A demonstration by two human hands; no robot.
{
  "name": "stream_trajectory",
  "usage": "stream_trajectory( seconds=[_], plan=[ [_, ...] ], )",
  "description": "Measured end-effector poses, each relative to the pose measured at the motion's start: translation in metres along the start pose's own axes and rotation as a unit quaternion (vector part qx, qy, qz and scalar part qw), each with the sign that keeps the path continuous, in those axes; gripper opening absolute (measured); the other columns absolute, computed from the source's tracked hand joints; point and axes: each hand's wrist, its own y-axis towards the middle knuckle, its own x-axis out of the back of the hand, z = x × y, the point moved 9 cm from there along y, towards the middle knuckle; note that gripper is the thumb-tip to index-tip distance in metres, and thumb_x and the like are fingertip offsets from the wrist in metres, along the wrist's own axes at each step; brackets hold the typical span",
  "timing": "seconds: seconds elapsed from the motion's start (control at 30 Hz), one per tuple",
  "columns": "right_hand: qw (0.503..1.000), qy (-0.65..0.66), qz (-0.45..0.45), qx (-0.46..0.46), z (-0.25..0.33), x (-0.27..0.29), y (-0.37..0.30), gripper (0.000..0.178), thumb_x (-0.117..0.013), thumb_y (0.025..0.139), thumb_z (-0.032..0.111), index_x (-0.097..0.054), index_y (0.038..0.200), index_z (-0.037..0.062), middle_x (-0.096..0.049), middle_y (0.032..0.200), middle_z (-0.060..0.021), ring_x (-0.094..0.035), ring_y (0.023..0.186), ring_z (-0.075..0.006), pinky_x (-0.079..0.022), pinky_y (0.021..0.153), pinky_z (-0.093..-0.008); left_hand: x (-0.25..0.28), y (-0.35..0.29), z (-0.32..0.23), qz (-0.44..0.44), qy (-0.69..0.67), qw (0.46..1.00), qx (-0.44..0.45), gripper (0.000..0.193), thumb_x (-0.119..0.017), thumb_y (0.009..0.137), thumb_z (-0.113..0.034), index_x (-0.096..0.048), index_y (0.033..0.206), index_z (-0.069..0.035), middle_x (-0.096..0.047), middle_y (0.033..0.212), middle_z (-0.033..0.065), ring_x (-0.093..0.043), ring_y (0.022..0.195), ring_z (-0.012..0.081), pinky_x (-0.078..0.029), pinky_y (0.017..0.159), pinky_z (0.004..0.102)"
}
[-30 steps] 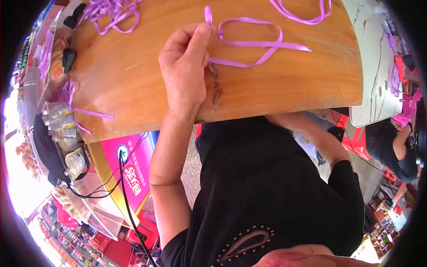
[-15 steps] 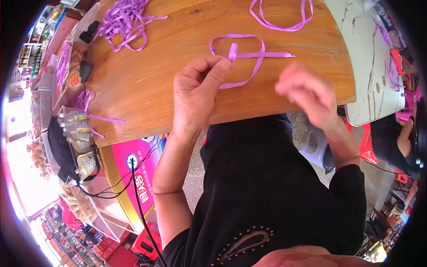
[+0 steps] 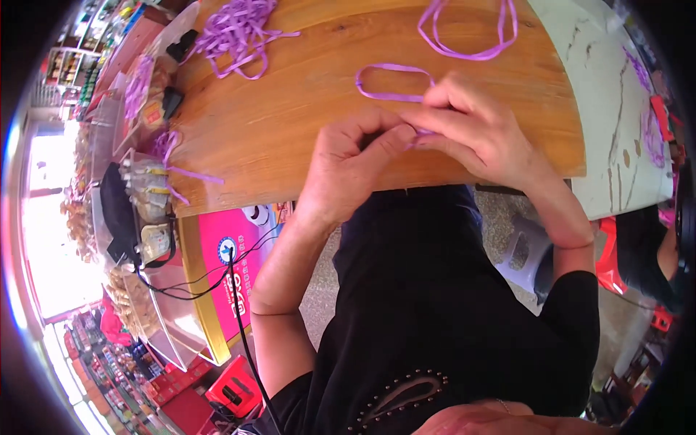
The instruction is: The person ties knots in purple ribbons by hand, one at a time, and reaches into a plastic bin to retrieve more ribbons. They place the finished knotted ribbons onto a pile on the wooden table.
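A narrow purple ribbon makes a flattened loop just beyond the hands and shows again between the pinching fingertips of the left hand and right hand, which partly hide it. A tangled ribbon pile and a larger loop lie farther off on the wooden table; shelves stand leftward.

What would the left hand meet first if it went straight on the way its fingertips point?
Most likely the right hand, right in front of it, with purple ribbon at the fingertips; whether the hands already touch is unclear.
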Motion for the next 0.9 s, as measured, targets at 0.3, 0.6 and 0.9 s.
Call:
stream_trajectory(
  seconds=[0.3,0.6,0.9],
  plan=[
    [0.994,0.026,-0.037,-0.1,-0.007,0.025,0.002,0.014,-0.071,0.078,0.002,-0.068,0.091,0.0019,-0.058,0.082,-0.0073,-0.056,0.072,-0.0179,-0.044,0.06,-0.0285,-0.013,-0.007,-0.026,0.038,0.137,0.981,-0.132,0.012,-0.06,0.092,-0.007,-0.065,0.099,0.001,-0.063,0.086,0.002,-0.055,0.08,0.0072,-0.044,0.072,0.0212],
    [0.973,0.011,-0.066,-0.222,-0.085,0.017,-0.01,0.019,-0.059,0.089,-0.001,-0.064,0.107,0.0007,-0.057,0.093,-0.0017,-0.056,0.084,-0.0109,-0.042,0.073,-0.0213,-0.026,0.035,-0.01,-0.157,0.477,0.775,-0.383,0.035,-0.071,0.075,-0.026,-0.063,0.1,-0.003,-0.055,0.094,0.0135,-0.056,0.086,0.0299,-0.047,0.074,0.0417],
    [0.959,0.06,-0.026,-0.277,-0.105,0.002,-0.005,0.022,-0.049,0.097,0.006,-0.06,0.114,-0.0004,-0.057,0.105,-0.0025,-0.052,0.1,-0.011,-0.039,0.089,-0.023,-0.023,0.049,0.02,-0.045,0.528,0.759,-0.378,0.012,-0.064,0.075,-0.014,-0.057,0.08,-0.006,-0.052,0.085,0.011,-0.057,0.082,0.0286,-0.049,0.07,0.0395]
  ],
)
